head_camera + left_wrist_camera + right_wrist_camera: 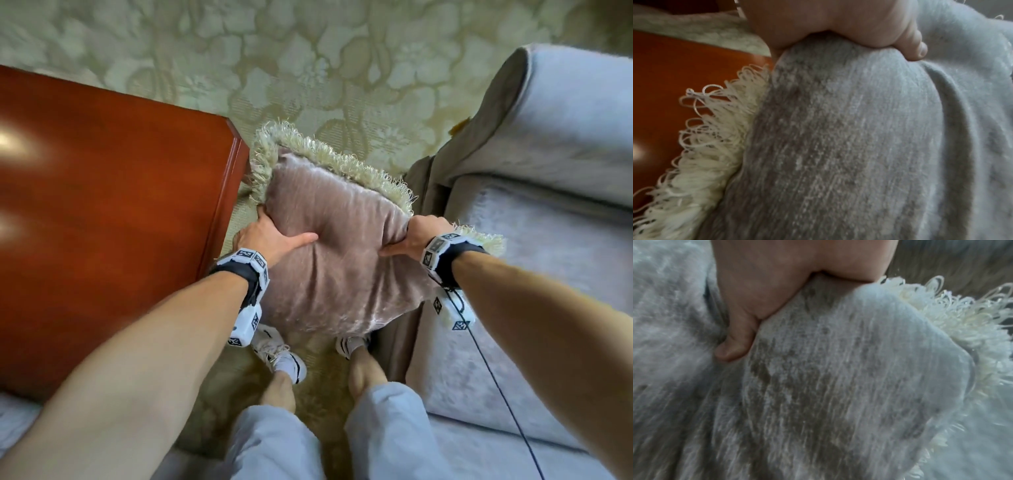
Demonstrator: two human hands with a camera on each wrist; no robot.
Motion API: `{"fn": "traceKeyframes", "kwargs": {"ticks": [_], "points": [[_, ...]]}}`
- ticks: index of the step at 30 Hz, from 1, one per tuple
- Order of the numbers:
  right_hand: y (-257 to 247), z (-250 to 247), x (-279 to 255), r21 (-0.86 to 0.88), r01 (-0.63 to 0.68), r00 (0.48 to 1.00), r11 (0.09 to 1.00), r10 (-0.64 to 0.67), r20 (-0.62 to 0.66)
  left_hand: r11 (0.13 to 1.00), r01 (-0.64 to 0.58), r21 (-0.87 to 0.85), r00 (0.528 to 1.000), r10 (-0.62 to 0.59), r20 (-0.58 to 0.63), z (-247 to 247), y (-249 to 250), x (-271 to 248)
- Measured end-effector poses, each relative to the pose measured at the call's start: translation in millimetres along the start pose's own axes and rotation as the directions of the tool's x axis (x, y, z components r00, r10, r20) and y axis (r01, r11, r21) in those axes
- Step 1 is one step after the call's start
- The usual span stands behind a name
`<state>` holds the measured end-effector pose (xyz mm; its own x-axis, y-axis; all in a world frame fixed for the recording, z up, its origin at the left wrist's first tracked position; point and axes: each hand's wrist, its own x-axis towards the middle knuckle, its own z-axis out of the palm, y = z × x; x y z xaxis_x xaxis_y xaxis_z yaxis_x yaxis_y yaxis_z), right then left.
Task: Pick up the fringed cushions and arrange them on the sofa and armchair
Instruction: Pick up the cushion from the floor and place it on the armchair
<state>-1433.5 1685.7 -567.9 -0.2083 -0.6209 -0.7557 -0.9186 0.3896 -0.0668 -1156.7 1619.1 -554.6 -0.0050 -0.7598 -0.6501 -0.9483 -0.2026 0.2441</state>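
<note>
A taupe velvet cushion (335, 260) with a cream fringe hangs in the air above the floor, between the wooden table and the armchair. My left hand (270, 236) grips its left edge, thumb on top and fingers underneath. My right hand (414, 236) grips its right edge the same way. In the left wrist view the left hand (849, 27) clamps the cushion (838, 146) beside its fringe. Seen from the right wrist, the right hand (777, 296) pinches a fold of the cushion (818, 386), its thumb pressed into the velvet.
A glossy red-brown wooden table (102, 212) stands close on the left. A pale grey velvet armchair (548, 240) with a rolled arm fills the right. A floral beige carpet (308, 68) lies beyond. My feet in white trainers (284, 353) stand under the cushion.
</note>
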Motion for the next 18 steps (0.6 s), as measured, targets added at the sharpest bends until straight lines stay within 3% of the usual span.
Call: {"fn": "traceKeyframes", "kwargs": {"ticks": [9,15,18], "points": [[49,-144,-104,0.039,0.021,0.987,0.999,-0.014,-0.157,0.996,-0.084,0.007,0.989,0.084,-0.120,-100,111,-84],[105,-198,-173,0.159,-0.106,0.950,0.982,0.147,-0.275,0.954,-0.278,0.109,0.947,0.292,-0.137,-146,202,-117],[128,-210,-200,0.255,-0.193,0.924,0.947,0.263,-0.277,0.903,-0.395,0.172,0.903,0.415,-0.106,-158,246,-120]]}}
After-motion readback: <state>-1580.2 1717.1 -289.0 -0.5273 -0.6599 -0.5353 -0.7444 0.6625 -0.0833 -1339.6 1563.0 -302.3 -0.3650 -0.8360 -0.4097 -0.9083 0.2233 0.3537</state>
